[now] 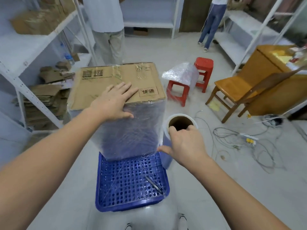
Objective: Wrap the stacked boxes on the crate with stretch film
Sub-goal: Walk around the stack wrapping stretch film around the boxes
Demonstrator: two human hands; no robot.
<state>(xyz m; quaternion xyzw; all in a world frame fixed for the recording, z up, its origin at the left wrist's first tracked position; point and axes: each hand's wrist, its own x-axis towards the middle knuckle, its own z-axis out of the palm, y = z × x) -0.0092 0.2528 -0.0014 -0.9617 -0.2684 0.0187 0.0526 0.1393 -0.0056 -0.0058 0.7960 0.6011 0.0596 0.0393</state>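
blue crate: left hand steadies boxes

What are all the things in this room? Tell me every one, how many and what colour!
stacked boxes: one stack, brown cardboard, sides already filmed, on the crate
crate: one, blue, on the floor
stretch film roll: one, clear with brown core, right of the stack
dark pen-like thing: one, lying on the crate
stools: two, red, behind the stack; the nearer has bubble wrap over it
chair: one, wooden, at right
cables: a tangle, white and grey, on the floor
shelves: white, with flattened cardboard
other people: two, standing at the back
left hand: flat on the top box
right hand: grips the roll
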